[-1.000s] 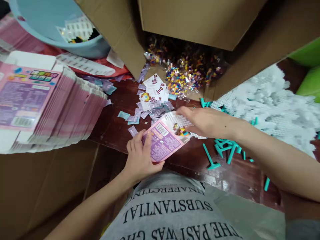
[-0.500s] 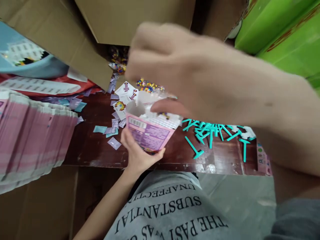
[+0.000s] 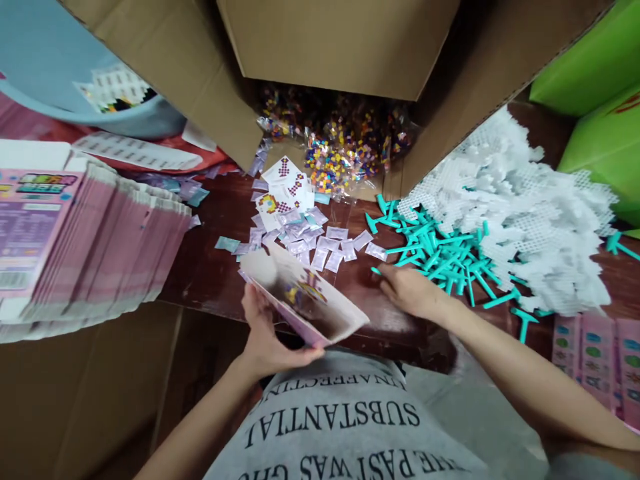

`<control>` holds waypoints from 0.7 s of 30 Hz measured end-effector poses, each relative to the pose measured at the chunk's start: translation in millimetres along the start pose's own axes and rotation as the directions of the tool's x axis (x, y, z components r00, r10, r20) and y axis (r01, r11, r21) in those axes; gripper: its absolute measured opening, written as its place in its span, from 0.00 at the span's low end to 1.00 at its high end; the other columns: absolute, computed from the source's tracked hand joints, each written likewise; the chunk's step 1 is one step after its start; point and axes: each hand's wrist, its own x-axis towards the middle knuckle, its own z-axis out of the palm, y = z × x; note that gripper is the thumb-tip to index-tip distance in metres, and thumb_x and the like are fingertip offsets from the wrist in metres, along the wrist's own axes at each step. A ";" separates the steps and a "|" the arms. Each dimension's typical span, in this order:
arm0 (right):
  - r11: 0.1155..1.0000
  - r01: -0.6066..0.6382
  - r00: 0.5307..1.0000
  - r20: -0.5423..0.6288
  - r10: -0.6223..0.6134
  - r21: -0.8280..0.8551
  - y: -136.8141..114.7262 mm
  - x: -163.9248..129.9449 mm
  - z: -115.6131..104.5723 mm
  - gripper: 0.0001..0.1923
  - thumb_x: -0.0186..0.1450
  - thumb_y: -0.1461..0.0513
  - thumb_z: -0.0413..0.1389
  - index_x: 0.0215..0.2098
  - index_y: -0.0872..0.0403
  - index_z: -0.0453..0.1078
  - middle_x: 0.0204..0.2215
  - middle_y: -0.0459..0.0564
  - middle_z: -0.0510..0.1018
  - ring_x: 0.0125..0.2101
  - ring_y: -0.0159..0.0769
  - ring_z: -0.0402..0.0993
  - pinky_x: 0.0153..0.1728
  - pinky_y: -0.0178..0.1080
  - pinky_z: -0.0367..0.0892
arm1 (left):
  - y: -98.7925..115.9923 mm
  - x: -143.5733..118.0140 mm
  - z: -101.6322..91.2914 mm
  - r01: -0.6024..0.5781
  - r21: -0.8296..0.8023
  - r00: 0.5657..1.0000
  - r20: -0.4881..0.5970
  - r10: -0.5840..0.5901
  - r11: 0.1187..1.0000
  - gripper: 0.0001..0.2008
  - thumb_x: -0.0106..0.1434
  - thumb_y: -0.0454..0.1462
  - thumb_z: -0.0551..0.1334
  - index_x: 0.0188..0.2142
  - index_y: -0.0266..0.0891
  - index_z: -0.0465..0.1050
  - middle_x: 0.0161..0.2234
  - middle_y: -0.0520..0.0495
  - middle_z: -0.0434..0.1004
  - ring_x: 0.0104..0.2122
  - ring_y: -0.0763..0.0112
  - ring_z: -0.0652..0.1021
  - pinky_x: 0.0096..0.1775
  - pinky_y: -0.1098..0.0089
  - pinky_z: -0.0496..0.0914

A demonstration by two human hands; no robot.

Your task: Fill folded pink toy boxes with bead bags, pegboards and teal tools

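Pink carton (image 3: 305, 303), opened up so its mouth faces the camera, sits at lower centre of the frame, just over the near edge of the dark wooden table (image 3: 210, 273). Some coloured pieces show inside it. The left hand (image 3: 265, 333) grasps the carton from below and behind, fingers wrapped round its lower left side. The right hand (image 3: 407, 290) rests on the table just right of the carton, palm down with fingers curled; its fingertips lie at the near edge of a heap of teal plastic tools (image 3: 440, 257), and whether it grips one cannot be told.

Above the carton, small lilac sachets (image 3: 320, 240) are scattered across the middle of the table, with printed pattern cards (image 3: 285, 190) just behind them. A large cardboard box (image 3: 340, 47) fills the upper centre, bags of coloured beads (image 3: 340, 143) spilling from its open front. White pegboard grids (image 3: 520, 207) are piled at right, touching the teal tools. A fanned stack of flat pink cartons (image 3: 90, 247) occupies the left, and a pale blue basin (image 3: 60, 73) sits upper left. Green boxes (image 3: 595, 100) stand at upper right.
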 end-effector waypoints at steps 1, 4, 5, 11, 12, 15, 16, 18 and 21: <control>1.000 0.014 0.998 -0.054 -0.014 -0.002 1.6 12.2 -9.8 0.20 0.78 0.62 0.42 0.58 0.58 0.71 0.50 0.63 0.80 0.48 0.47 0.81 0.45 0.42 0.69 | 1.9 -4.4 3.3 0.008 -0.095 0.999 0.035 -0.004 0.995 0.87 0.42 0.47 0.85 0.75 0.55 0.11 0.78 0.28 0.28 0.77 0.28 0.50 0.70 0.29 0.59; 0.996 -0.042 0.992 -0.119 0.033 -0.075 6.9 55.0 -31.8 0.24 0.79 0.58 0.44 0.70 0.51 0.63 0.63 0.64 0.70 0.52 0.49 0.81 0.48 0.44 0.72 | 8.8 -10.1 13.4 0.095 -0.335 0.994 0.081 -0.071 0.938 0.75 0.50 0.52 0.82 0.78 0.50 0.26 0.69 0.28 0.62 0.66 0.39 0.74 0.61 0.36 0.74; 0.993 -0.064 0.993 -0.102 0.054 -0.099 8.0 68.3 -36.0 0.25 0.78 0.57 0.47 0.72 0.50 0.62 0.65 0.64 0.67 0.53 0.51 0.81 0.49 0.45 0.72 | 11.1 -9.7 15.3 0.147 -0.376 0.986 0.124 -0.108 0.915 0.67 0.54 0.53 0.80 0.78 0.49 0.36 0.64 0.31 0.70 0.61 0.43 0.79 0.58 0.40 0.78; 0.989 -0.029 1.000 -0.015 0.027 -0.146 7.3 98.3 -45.2 0.21 0.74 0.58 0.55 0.63 0.56 0.69 0.65 0.67 0.68 0.56 0.58 0.79 0.53 0.49 0.74 | 19.0 2.7 -2.0 0.374 -0.443 0.917 0.307 -0.254 0.815 0.34 0.57 0.59 0.75 0.54 0.42 0.74 0.46 0.39 0.86 0.46 0.48 0.86 0.49 0.45 0.83; 0.989 -0.016 1.000 -0.010 0.015 -0.148 7.0 96.5 -45.6 0.19 0.74 0.58 0.55 0.61 0.56 0.70 0.66 0.67 0.68 0.56 0.58 0.79 0.53 0.49 0.74 | 18.4 6.5 -7.1 0.308 -0.467 0.948 0.225 -0.225 0.829 0.33 0.56 0.59 0.76 0.52 0.43 0.74 0.45 0.39 0.86 0.46 0.48 0.86 0.49 0.45 0.84; 0.989 0.000 1.000 -0.024 -0.004 -0.147 6.1 90.5 -45.2 0.19 0.75 0.59 0.52 0.62 0.56 0.69 0.66 0.66 0.71 0.58 0.57 0.78 0.53 0.50 0.73 | 11.3 23.5 -14.2 0.022 -0.501 0.995 -0.070 -0.065 0.865 0.28 0.59 0.62 0.72 0.45 0.47 0.74 0.47 0.39 0.86 0.49 0.49 0.86 0.51 0.43 0.82; 0.990 -0.004 0.999 -0.033 0.000 -0.143 5.8 89.7 -44.6 0.21 0.75 0.59 0.52 0.64 0.56 0.67 0.65 0.66 0.73 0.58 0.57 0.78 0.53 0.50 0.73 | 7.6 30.6 -12.3 -0.031 -0.493 0.994 -0.108 -0.026 0.870 0.27 0.60 0.63 0.70 0.44 0.47 0.74 0.47 0.39 0.86 0.49 0.49 0.86 0.52 0.42 0.82; 0.991 -0.014 0.999 -0.038 0.009 -0.134 5.4 91.0 -43.4 0.23 0.74 0.59 0.54 0.66 0.56 0.65 0.61 0.65 0.77 0.58 0.56 0.78 0.53 0.48 0.73 | 0.1 45.4 -2.8 -0.026 -0.465 0.997 -0.076 -0.010 0.885 0.28 0.61 0.63 0.70 0.45 0.44 0.76 0.47 0.38 0.87 0.49 0.50 0.86 0.53 0.43 0.81; 0.992 0.004 1.000 -0.019 -0.006 -0.130 7.6 95.3 -44.2 0.17 0.73 0.59 0.56 0.59 0.54 0.72 0.58 0.61 0.81 0.58 0.54 0.78 0.53 0.45 0.73 | -4.8 63.9 13.3 0.035 -0.404 0.999 -0.004 -0.040 0.914 0.27 0.60 0.55 0.76 0.49 0.41 0.79 0.46 0.38 0.88 0.46 0.52 0.87 0.53 0.46 0.82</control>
